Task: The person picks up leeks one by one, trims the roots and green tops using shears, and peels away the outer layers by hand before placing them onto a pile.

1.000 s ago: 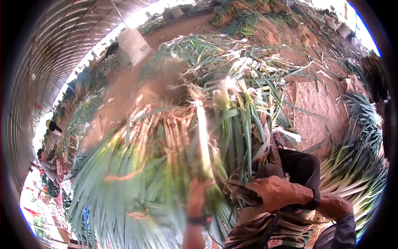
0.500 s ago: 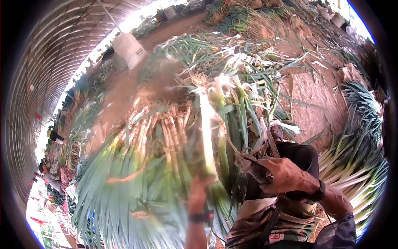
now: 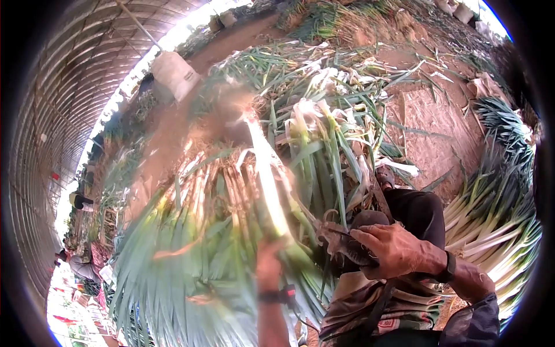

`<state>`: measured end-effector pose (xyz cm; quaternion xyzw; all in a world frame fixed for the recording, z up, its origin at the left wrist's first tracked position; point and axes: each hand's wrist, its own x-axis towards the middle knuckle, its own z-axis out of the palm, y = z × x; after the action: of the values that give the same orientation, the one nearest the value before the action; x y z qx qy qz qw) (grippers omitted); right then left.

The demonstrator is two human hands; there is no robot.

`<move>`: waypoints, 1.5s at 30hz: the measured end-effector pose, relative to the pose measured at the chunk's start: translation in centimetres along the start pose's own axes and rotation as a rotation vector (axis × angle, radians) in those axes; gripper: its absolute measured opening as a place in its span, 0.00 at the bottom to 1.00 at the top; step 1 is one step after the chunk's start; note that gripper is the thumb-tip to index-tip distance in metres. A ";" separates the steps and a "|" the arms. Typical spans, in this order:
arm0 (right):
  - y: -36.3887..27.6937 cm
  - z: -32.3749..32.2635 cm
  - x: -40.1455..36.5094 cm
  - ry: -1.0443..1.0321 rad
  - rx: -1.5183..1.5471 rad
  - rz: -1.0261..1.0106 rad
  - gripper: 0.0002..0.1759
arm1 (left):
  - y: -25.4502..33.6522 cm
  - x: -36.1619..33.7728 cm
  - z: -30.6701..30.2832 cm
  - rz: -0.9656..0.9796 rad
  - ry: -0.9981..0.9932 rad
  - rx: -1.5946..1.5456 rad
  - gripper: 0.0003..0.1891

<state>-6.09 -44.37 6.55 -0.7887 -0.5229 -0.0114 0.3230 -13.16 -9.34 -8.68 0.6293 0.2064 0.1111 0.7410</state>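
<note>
A long green onion [image 3: 265,168] with a bright white shank slants over the pile, its roots up and to the left. My left hand [image 3: 270,263], blurred, is closed around its lower, greener part. My right hand [image 3: 393,248] is curled in front of my knee, gripping a dark thin-tipped tool [image 3: 340,232]. Withered greyish leaf [image 3: 341,246] hangs at the tool, and a brownish strip [image 3: 300,205] runs from there up toward the onion. Behind my left hand lie many unpeeled green onions [image 3: 231,185], brown roots up and green leaves spread toward me.
Peeled green onions [image 3: 309,130] and loose leaves lie just beyond. A flat brown board [image 3: 433,133] is at the right, with more green onions [image 3: 491,231] beside my leg. A whitish sack [image 3: 175,75] stands at the back left. Another person [image 3: 84,267] is at the far left.
The green onion's root end has swung left, so it leans more. My left hand has shifted slightly left. The withered leaf at my right hand has moved left and a little down.
</note>
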 end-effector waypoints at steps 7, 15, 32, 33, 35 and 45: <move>-0.3 1.0 -2.0 -0.080 0.048 -0.014 0.43 | -0.6 0.5 0.7 0.023 -0.080 -0.042 0.31; -0.8 2.7 -4.2 -0.213 0.105 0.039 0.44 | 0.6 0.2 3.4 -0.126 0.012 -0.244 0.29; -1.5 4.0 -1.2 -0.469 0.068 0.113 0.39 | -6.4 2.4 0.0 0.034 0.175 0.206 0.16; -1.5 4.2 -1.3 -0.446 0.057 0.122 0.39 | -6.8 2.5 0.0 0.021 0.174 0.217 0.16; -1.7 4.3 -1.1 -0.406 0.053 0.147 0.37 | -5.0 2.0 1.3 -0.091 0.169 0.149 0.18; -1.1 4.8 1.1 -0.390 0.010 0.208 0.32 | -0.6 2.1 3.9 -0.122 0.052 0.589 0.30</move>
<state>-8.08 -40.67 3.69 -0.8241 -0.4912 0.1775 0.2191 -9.65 -12.01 -9.09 0.8005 0.2858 0.0179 0.5265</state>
